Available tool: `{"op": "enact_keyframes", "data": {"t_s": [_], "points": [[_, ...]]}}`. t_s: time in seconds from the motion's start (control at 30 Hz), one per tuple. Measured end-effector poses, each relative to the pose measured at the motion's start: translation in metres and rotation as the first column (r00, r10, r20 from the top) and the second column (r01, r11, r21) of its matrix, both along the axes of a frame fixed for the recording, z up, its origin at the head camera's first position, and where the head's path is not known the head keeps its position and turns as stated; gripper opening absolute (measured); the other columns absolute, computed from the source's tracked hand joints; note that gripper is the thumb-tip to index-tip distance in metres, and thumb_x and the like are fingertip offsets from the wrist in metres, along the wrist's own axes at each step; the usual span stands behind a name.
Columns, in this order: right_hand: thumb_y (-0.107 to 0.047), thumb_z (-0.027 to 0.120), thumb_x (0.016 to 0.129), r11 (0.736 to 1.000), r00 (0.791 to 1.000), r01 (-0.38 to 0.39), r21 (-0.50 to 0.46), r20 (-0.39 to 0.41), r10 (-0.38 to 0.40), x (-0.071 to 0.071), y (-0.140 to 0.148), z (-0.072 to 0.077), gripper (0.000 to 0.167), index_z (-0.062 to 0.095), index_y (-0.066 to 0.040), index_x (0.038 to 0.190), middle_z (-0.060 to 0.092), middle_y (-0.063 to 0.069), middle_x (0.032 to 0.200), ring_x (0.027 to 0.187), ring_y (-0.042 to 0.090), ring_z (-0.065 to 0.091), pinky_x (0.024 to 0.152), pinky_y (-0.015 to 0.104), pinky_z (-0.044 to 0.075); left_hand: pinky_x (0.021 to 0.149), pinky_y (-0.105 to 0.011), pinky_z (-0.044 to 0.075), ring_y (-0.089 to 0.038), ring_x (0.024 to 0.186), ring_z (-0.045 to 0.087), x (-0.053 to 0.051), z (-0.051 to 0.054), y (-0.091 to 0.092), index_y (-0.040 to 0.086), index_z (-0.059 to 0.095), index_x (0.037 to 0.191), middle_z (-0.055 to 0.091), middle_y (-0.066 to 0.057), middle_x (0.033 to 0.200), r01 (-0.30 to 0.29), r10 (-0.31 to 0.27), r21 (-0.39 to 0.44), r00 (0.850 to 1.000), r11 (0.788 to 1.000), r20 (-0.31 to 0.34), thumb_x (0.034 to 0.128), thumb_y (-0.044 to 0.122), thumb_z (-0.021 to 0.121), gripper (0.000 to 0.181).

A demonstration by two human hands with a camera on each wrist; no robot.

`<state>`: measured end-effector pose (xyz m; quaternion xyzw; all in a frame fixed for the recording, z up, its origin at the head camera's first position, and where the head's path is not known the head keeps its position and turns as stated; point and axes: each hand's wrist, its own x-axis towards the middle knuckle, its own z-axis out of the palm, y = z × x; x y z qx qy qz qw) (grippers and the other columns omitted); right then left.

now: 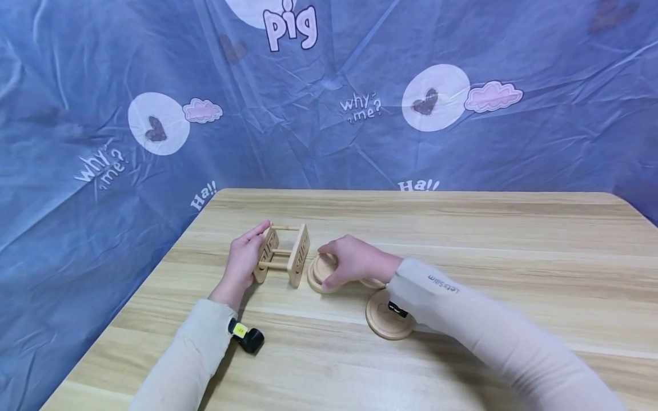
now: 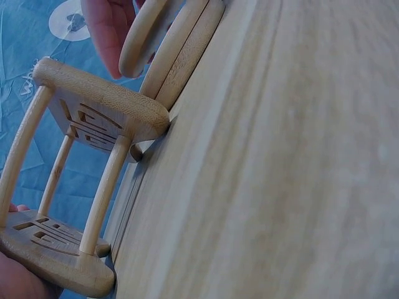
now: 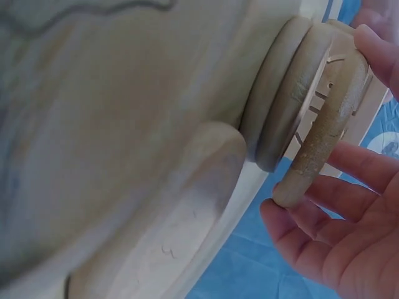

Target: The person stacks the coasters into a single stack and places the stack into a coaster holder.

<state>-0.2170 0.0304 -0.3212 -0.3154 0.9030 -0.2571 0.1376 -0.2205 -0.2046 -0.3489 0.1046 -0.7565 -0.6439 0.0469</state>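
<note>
Coaster rack (image 1: 299,256) stands on the bench (image 1: 319,365), left of centre in the head view. Left hand (image 1: 243,260) at its left end panel, grip curled round that panel. Right hand (image 1: 354,260), mid-frame: grip pinches one wooden coaster (image 3: 324,131) by the rim, thumb opposite fingers; it tilts over a stacked pair of coasters (image 3: 277,93) just beside the rack.

Progress, as judged: early. No coaster seen seated between the end panels. One in hand; outside the rack are the stacked pair, a half-hidden coaster (image 1: 372,283) behind the right sleeve (image 1: 452,302), and a near coaster (image 1: 382,324) at lower centre-right.

Materials: pale wood, bamboo-like. Coasters round, thick, rims rounded off; flecked grain on the held one, a thin line drawing on the near one. Panels round-cornered, cut through with angular fretwork, tied by slim round dowels (image 2: 104,196). Bench streaked with grain; behind, creased blue printed cloth (image 1: 308,148)
</note>
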Motion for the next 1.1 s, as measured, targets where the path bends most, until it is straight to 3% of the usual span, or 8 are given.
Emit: {"op": "enact_keyframes", "data": {"t_s": [0.2, 0.3, 0.43, 0.5, 0.67, 0.87, 1.0, 1.1], "points": [[-0.023, 0.083, 0.063, 0.999, 0.999, 0.029, -0.021, 0.024, -0.029, 0.001, -0.004, -0.002, 0.076, 0.052, 0.0, 0.128, 0.063, 0.009, 0.114, 0.095, 0.016, 0.056, 0.087, 0.03, 0.048, 0.111, -0.028, 0.028, -0.015, 0.134, 0.033, 0.0, 0.0, 0.0, 0.014, 0.051, 0.132, 0.044, 0.003, 0.142, 0.002, -0.002, 0.002, 1.0, 1.0, -0.003, 0.0951, 0.014, 0.042, 0.038], [-0.023, 0.083, 0.063, 1.0, 1.0, 0.022, -0.015, 0.012, -0.022, 0.001, -0.007, -0.003, 0.072, 0.055, 0.0, 0.125, 0.065, 0.006, 0.1, 0.086, 0.015, 0.056, 0.079, 0.029, 0.048, 0.111, -0.028, 0.027, -0.015, 0.134, 0.033, 0.001, 0.0, 0.0, 0.014, 0.051, 0.132, 0.044, 0.002, 0.142, 0.003, -0.003, 0.004, 1.0, 1.0, -0.004, 0.0952, 0.014, 0.043, 0.038], [-0.022, 0.083, 0.063, 1.0, 1.0, -0.002, -0.023, 0.02, 0.002, -0.001, -0.009, -0.005, 0.048, 0.064, -0.004, 0.103, 0.056, 0.0, 0.072, 0.067, 0.012, 0.049, 0.061, 0.026, 0.045, 0.112, -0.029, 0.027, -0.016, 0.135, 0.032, 0.001, 0.0, 0.0, 0.012, 0.051, 0.132, 0.044, 0.002, 0.142, 0.005, -0.005, 0.007, 1.0, 1.0, -0.006, 0.0954, 0.012, 0.042, 0.038], [-0.022, 0.084, 0.062, 1.0, 0.999, 0.004, -0.03, 0.034, -0.003, -0.001, -0.011, -0.006, 0.045, 0.064, -0.005, 0.099, 0.055, -0.003, 0.07, 0.064, 0.011, 0.048, 0.059, 0.024, 0.045, 0.111, -0.029, 0.027, -0.016, 0.135, 0.033, 0.001, 0.001, 0.001, 0.012, 0.051, 0.132, 0.044, 0.002, 0.141, 0.006, -0.006, 0.01, 1.0, 1.0, -0.006, 0.0953, 0.012, 0.043, 0.038], [-0.022, 0.085, 0.061, 0.999, 0.999, 0.024, -0.032, 0.043, -0.023, 0.001, -0.012, -0.007, 0.066, 0.059, -0.002, 0.117, 0.06, -0.003, 0.081, 0.072, 0.011, 0.052, 0.066, 0.024, 0.046, 0.112, -0.028, 0.027, -0.016, 0.135, 0.032, 0.001, 0.001, 0.0, 0.01, 0.05, 0.133, 0.043, 0.001, 0.142, 0.014, -0.014, 0.018, 1.0, 1.0, -0.013, 0.0956, 0.011, 0.042, 0.038], [-0.024, 0.086, 0.061, 0.997, 0.996, 0.043, -0.056, 0.084, -0.038, 0.002, -0.011, -0.007, 0.071, 0.056, -0.002, 0.122, 0.063, 0.0, 0.089, 0.078, 0.013, 0.054, 0.072, 0.027, 0.048, 0.111, -0.029, 0.028, -0.016, 0.134, 0.033, 0.001, 0.0, 0.0, 0.011, 0.05, 0.133, 0.044, 0.001, 0.141, 0.011, -0.011, 0.019, 1.0, 1.0, -0.01, 0.0954, 0.012, 0.042, 0.038], [-0.03, 0.084, 0.063, 0.996, 0.994, 0.075, -0.048, 0.087, -0.071, 0.001, -0.008, -0.005, 0.08, 0.05, -0.002, 0.13, 0.063, 0.009, 0.114, 0.103, 0.02, 0.058, 0.094, 0.033, 0.046, 0.111, -0.029, 0.029, -0.017, 0.134, 0.033, 0.0, 0.0, 0.0, 0.011, 0.05, 0.133, 0.044, 0.0, 0.142, 0.012, -0.012, 0.021, 1.0, 1.0, -0.01, 0.0956, 0.013, 0.042, 0.038], [-0.039, 0.08, 0.067, 0.994, 0.992, 0.109, -0.023, 0.067, -0.108, -0.003, -0.003, 0.001, 0.083, 0.046, -0.004, 0.135, 0.055, 0.012, 0.13, 0.122, 0.026, 0.049, 0.106, 0.037, 0.037, 0.111, -0.029, 0.029, -0.017, 0.134, 0.033, 0.001, 0.0, 0.0, 0.011, 0.05, 0.132, 0.044, 0.0, 0.142, 0.014, -0.014, 0.024, 1.0, 1.0, -0.012, 0.0957, 0.012, 0.042, 0.038]]}}
